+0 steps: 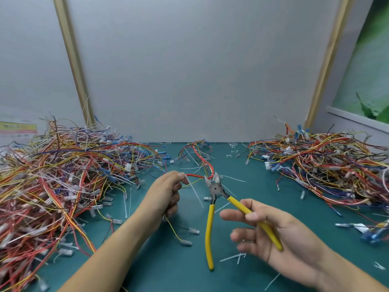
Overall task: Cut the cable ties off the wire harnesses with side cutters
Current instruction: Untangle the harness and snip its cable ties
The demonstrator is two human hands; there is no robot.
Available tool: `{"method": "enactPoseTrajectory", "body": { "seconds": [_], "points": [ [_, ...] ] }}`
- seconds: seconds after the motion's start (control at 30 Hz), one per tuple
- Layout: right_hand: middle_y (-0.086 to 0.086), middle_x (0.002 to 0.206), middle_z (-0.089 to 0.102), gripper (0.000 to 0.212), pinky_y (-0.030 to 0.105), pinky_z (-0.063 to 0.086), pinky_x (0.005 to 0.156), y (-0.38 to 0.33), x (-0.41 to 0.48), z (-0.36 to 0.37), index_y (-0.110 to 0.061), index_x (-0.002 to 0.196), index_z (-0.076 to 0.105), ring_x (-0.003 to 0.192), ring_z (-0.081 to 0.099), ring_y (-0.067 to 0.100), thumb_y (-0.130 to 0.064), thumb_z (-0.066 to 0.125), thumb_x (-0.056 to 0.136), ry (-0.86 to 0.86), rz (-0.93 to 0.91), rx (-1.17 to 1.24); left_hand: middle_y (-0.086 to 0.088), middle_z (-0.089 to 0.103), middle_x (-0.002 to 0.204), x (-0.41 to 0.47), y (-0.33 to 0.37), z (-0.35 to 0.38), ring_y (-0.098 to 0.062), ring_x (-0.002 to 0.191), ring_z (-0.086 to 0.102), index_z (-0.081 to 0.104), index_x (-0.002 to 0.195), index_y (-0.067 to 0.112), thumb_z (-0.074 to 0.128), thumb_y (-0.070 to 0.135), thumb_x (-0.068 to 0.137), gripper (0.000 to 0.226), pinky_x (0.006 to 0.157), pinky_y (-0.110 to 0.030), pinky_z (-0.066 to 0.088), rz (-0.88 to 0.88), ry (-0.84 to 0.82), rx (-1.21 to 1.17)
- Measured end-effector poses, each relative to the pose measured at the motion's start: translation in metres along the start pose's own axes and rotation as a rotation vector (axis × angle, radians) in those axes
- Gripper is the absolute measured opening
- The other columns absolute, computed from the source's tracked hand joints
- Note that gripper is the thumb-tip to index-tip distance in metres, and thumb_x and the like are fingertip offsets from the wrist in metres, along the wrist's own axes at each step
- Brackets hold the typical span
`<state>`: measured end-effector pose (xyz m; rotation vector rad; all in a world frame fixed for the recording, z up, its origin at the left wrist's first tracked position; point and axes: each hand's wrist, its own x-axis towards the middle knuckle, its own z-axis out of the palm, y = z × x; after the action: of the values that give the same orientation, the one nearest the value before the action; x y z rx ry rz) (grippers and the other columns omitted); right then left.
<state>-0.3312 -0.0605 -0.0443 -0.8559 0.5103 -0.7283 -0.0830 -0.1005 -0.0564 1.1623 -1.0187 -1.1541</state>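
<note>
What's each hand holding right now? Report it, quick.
Left hand: pinches the red wire harness near its white cable tie.
Right hand: holds one handle of the yellow side cutters.

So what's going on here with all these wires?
A person is snipping cable ties off wire harnesses. The left hand pinches a red-wired harness beside its white cable tie, while the right hand holds yellow side cutters, blades open at the wires. Big harness piles lie on both sides of the green mat.

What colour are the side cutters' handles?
Yellow. The side cutters show best in the head view, the only one.
</note>
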Motion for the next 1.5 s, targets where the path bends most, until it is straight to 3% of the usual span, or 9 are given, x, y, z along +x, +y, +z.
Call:
{"method": "enactPoseTrajectory", "body": {
  "seconds": [0.13,0.3,0.43,0.53,0.63,0.73,0.87,1.23,1.5],
  "points": [
    [0.015,0.06,0.053,0.057,0.023,0.026,0.036,-0.001,0.001,0.006,-0.007,0.123,0.063,0.036,0.031,0.013,-0.004,0.058,0.066,0.064,-0.042,-0.083,0.007,0.031,0.06,-0.002,0.002,0.003,-0.011,0.045,0.02,0.059,0.08,0.016,0.048,0.023,0.094,0.019,0.039,-0.016,0.018,0.029,0.023,-0.027],
    [0.003,0.038,0.029,0.054,0.025,0.015,0.039,0.0,0.001,0.012,-0.001,0.126,0.059,0.036,0.022,0.011,-0.02,0.074,0.077,-0.025,0.061,-0.065,0.005,0.033,0.062,-0.005,0.002,0.009,-0.012,0.046,0.023,0.059,0.085,0.012,0.042,0.02,0.096,0.022,0.037,-0.019,0.025,0.081,0.033,-0.07],
    [-0.001,0.043,0.026,0.036,0.025,0.019,0.041,0.003,0.006,0.015,-0.017,0.12,0.07,0.04,0.018,0.011,-0.028,0.061,0.086,0.077,-0.013,-0.32,0.007,0.055,0.064,-0.007,0.0,0.014,-0.017,0.056,0.046,0.054,0.097,-0.009,0.038,0.015,0.102,0.029,0.051,-0.034,0.048,0.153,0.054,0.057],
    [-0.002,0.059,0.034,0.033,0.025,0.035,0.048,0.012,0.011,0.017,-0.029,0.11,0.075,0.051,0.034,0.013,-0.038,0.058,0.082,0.196,-0.145,-0.506,-0.008,0.064,0.094,-0.011,0.002,0.016,-0.017,0.073,0.055,0.059,0.088,0.002,0.045,0.016,0.102,0.025,0.063,-0.031,0.058,0.186,0.097,0.089],
    [-0.004,0.092,0.069,0.035,0.03,0.053,0.075,0.021,0.014,0.019,-0.031,0.107,0.076,0.084,0.063,0.015,-0.043,0.057,0.079,0.221,-0.275,-0.534,-0.011,0.057,0.09,-0.013,0.003,0.02,-0.015,0.065,0.057,0.054,0.088,0.003,0.045,0.016,0.103,0.022,0.059,-0.031,0.059,0.168,0.12,0.026],
    [0.012,0.117,0.071,0.03,0.045,0.054,0.096,0.018,0.016,0.026,-0.015,0.103,0.07,0.104,0.07,0.036,-0.039,0.065,0.086,0.163,-0.324,-0.344,-0.012,0.051,0.076,-0.014,0.003,0.022,-0.019,0.053,0.053,0.047,0.086,0.005,0.044,0.017,0.104,0.021,0.044,-0.023,0.047,0.147,0.13,0.013],
    [0.027,0.094,0.072,0.044,0.046,0.059,0.086,0.009,0.019,0.044,-0.004,0.1,0.055,0.088,0.07,0.05,-0.043,0.061,0.081,0.062,-0.291,-0.255,-0.004,0.052,0.065,-0.016,0.003,0.024,-0.016,0.051,0.048,0.049,0.08,0.007,0.048,0.016,0.101,0.023,0.046,-0.026,0.04,0.127,0.173,-0.057],
    [0.008,0.054,0.053,0.034,0.025,0.047,0.047,0.02,0.036,0.052,-0.019,0.063,0.059,0.043,0.057,0.024,-0.044,0.06,0.085,0.006,-0.059,-0.402,-0.009,0.071,0.076,-0.024,0.009,0.033,-0.019,0.073,0.066,0.053,0.087,0.006,0.048,0.011,0.099,0.013,0.066,-0.03,0.05,0.113,0.093,-0.214],
    [0.009,0.059,0.06,0.035,0.026,0.05,0.051,0.016,0.036,0.042,-0.015,0.07,0.064,0.05,0.064,0.025,-0.043,0.057,0.089,-0.092,0.03,-0.316,-0.026,0.071,0.102,-0.042,0.013,0.043,-0.032,0.1,0.071,0.048,0.082,0.006,0.056,0.01,0.085,0.01,0.077,-0.024,0.057,0.138,-0.068,-0.344]
  ]
}}
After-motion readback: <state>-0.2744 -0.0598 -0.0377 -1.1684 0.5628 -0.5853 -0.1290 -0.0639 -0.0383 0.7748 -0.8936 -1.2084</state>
